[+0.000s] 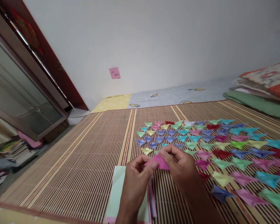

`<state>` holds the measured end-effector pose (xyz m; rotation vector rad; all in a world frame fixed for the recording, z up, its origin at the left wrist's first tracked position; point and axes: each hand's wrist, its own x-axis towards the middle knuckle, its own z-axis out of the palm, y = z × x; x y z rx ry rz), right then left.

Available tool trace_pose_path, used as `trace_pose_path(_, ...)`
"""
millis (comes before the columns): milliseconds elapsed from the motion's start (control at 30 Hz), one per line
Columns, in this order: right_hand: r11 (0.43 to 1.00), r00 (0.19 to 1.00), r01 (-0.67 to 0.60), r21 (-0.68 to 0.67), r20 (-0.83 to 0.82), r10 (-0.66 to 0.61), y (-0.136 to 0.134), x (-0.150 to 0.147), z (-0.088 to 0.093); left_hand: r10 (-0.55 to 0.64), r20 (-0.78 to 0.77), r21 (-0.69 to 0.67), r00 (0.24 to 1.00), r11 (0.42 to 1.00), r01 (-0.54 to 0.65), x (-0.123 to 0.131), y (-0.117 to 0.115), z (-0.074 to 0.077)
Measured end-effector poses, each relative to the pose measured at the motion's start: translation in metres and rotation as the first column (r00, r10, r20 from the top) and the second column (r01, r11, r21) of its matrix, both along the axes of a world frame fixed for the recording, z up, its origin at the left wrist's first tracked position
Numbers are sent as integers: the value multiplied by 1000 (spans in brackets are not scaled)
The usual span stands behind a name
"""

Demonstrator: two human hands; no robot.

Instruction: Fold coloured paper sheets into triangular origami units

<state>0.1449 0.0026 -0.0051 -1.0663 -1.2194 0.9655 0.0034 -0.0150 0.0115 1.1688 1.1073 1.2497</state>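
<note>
Shows a bare human left grip (138,177) and a matching right grip (180,165), with rounded knuckles and tapering fingers (174,149); runs into a right forearm (200,199), bare where visible.

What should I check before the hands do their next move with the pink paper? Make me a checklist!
1. Left hand gripping the pink paper: ok, fingers on its left end.
2. Right hand gripping it too: ok, on its right side.
3. Paper's creases neat: cannot tell, fingers cover much of it.
4. Every folded paper in full view: not ok, the right hand and forearm partly hide some.
5. Paper stack nearby: ok, on the striped mat by the left hand.
</note>
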Motion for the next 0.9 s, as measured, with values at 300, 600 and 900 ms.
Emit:
trace_pose_path(300, 976, 976, -214, -39, -50, 212, 0, 0, 7, 25, 57, -70, 998, 997, -21, -6, 2, -10)
trace_pose_path(600, 957, 952, -285, -49, 105, 289, -2, 3, 8, 82, 175, -43, 981, 996, -75, -9, 2, -9)
trace_pose_path(900, 992, 992, -108, -61, 57, 112, 4, 21, 6, 131, 118, -30, 984, 991, -129, -5, 3, -12)
